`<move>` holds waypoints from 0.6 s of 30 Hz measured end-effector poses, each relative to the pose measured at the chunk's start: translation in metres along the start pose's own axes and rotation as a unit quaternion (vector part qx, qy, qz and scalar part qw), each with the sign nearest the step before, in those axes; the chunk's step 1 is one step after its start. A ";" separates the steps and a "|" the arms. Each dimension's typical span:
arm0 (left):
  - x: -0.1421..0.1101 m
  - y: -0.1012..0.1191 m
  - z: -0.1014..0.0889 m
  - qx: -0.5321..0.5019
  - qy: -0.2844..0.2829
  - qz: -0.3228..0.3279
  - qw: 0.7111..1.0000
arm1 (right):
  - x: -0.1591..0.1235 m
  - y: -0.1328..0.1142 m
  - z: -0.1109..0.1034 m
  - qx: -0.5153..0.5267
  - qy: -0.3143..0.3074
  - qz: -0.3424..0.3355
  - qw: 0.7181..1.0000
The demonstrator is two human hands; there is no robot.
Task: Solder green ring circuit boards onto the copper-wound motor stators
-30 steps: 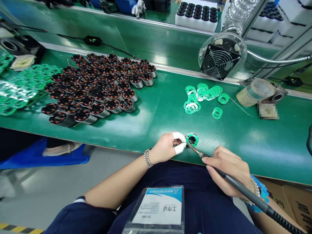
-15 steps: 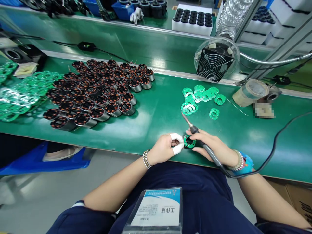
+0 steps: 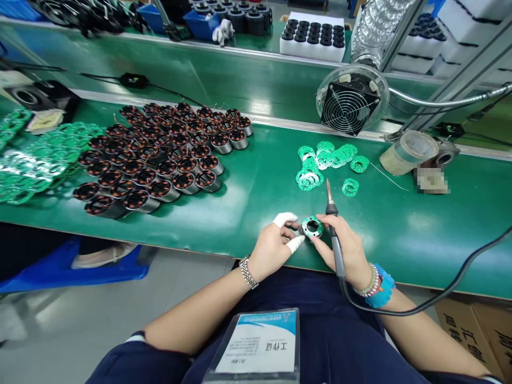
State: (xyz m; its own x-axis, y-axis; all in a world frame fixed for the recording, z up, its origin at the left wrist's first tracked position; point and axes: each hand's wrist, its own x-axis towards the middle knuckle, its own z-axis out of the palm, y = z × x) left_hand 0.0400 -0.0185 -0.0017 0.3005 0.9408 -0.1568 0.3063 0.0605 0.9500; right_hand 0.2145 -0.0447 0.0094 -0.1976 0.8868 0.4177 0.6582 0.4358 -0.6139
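As left hand [image 3: 274, 248] holds stator [image 3: 306, 226], iron [image 3: 336, 256] upright

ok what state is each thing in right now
left hand, two fingers wrapped white, holding the ring's left edge
right hand, holding the iron, fingers at the ring's lower edge
soldering iron, tip pointing up, off the ring
green circuit board ring, held between both hands, face up
wound stators, standing packed together, windings up
loose green rings, lying in a scattered heap
caged fan, in a clear housing, running or not cannot tell
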 end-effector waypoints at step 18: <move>-0.002 0.003 0.006 -0.148 -0.026 0.003 0.989 | -0.003 -0.002 0.007 -0.031 0.035 0.008 0.999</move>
State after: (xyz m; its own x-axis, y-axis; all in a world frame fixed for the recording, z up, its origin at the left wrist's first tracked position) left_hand 0.0452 -0.0220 -0.0004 0.3500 0.9235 -0.1571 0.0285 0.1571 0.9872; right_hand 0.2085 -0.0470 0.0053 -0.1371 0.8793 0.4562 0.7048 0.4102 -0.5789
